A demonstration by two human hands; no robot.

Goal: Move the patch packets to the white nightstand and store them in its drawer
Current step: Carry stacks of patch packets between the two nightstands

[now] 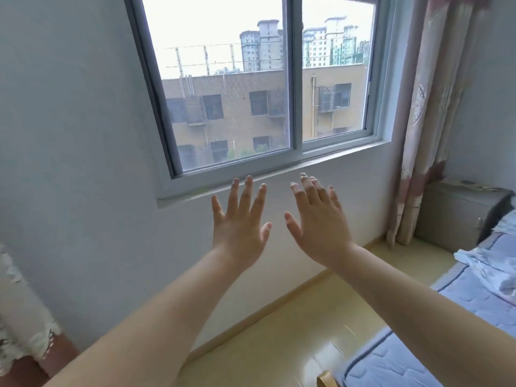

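Two bare arms reach out in front of a window (251, 79). The left hand (238, 233) is up with its fingers straight and spread wide. It holds nothing. The right hand (321, 230) is up just beside it, fingers straight too, and it holds nothing. The two hands do not touch each other. Both are in front of the white wall (69, 163), just under the window sill (279, 177).

Through the glass there is a brown building (237, 113), and tall towers stand far behind it.

A long pink curtain (430, 121) hangs to the right of the window. The nightstand (452, 219) stands in the corner, just beside the curtain, well apart from the hands. It has a small knob on its front. Something flat lies on top of it, but it is too blurry to tell what. I cannot tell where the patch packets are.

A bed (418, 344) with a blue mattress is at the lower right, next to the nightstand. A crumpled white sheet (480, 263) lies on it. The floor (279, 331) is shiny and pale yellow. A white lace cloth (16, 317) hangs at the far left.
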